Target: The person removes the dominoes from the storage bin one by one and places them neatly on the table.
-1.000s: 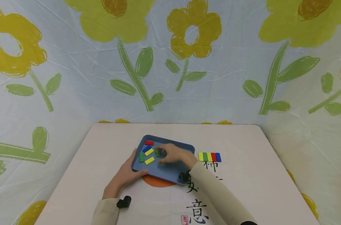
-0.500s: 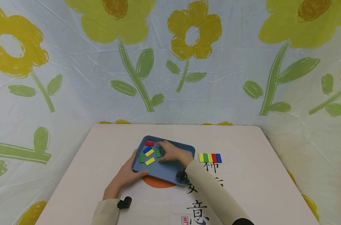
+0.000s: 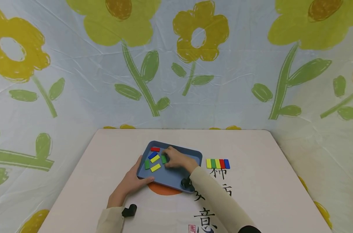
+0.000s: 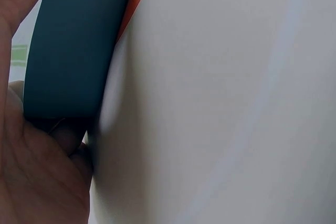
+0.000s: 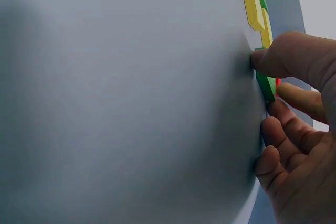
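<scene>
A blue-grey tray (image 3: 172,177) lies slanted on the table, holding several small coloured tiles. My left hand (image 3: 130,183) grips its left end, thumb over the near rim and fingers along the side; the left wrist view has the tray's corner (image 4: 76,51) against the palm side. Inside the tray, my right hand (image 3: 178,159) pinches a green tile (image 3: 164,159), with thumb and fingertips at its two ends in the right wrist view (image 5: 266,82). Left of it lie a red tile (image 3: 155,149), a blue tile (image 3: 153,155), two yellow tiles (image 3: 155,167) and another green tile (image 3: 147,164).
Right of the tray, a side-by-side row of tiles (image 3: 218,163) runs yellow, green, yellow, red, blue. The pale tablecloth (image 3: 281,194) bears black printed characters (image 3: 205,218) and an orange shape (image 3: 165,189) partly under the tray. A flowered cloth (image 3: 237,81) hangs behind.
My right hand has lowered onto the green tile in the tray, and its fingers and thumb have closed in on it. The left hand and tray stay in place.
</scene>
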The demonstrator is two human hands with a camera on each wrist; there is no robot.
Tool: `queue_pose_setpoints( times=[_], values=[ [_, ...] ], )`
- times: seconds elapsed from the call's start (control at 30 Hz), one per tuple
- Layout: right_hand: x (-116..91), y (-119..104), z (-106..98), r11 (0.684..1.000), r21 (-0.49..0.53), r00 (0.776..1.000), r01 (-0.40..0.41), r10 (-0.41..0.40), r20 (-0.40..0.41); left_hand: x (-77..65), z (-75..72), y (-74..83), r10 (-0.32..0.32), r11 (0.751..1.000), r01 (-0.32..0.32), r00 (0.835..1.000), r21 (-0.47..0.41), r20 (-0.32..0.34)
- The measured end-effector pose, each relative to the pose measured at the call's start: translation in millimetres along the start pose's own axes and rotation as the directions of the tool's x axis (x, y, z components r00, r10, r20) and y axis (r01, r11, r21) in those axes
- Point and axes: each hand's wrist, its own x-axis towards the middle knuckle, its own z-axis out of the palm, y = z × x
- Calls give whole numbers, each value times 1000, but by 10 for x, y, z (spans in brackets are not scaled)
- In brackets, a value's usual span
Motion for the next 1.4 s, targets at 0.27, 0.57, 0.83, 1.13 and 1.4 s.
queue_pose_setpoints(
  times=[0.27, 0.57, 0.83, 1.13, 1.4],
  values=[
    [-46, 28, 2, 999, 26, 1000, -18, 18, -9, 13, 8, -9, -8, 1000, 8, 1000, 5, 3],
    [-208, 138, -112, 994, 111, 997, -16, 24, -70, -7, -5, 11, -13, 1000, 13, 1000, 6, 10],
    [-442, 190, -272, 994, 112, 994, 6, 6, -109, -9, -12, 14, -24, 1000, 24, 1000, 13, 7],
    [-792, 394, -448, 991, 136, 986, 2, 20, -163, 13, -1, 0, -11, 1000, 11, 1000, 10, 8],
    [-1122, 686, -550, 984, 172, 975, -35, 71, -209, 21, 12, -22, -8, 1000, 8, 1000, -3, 2]
  ],
)
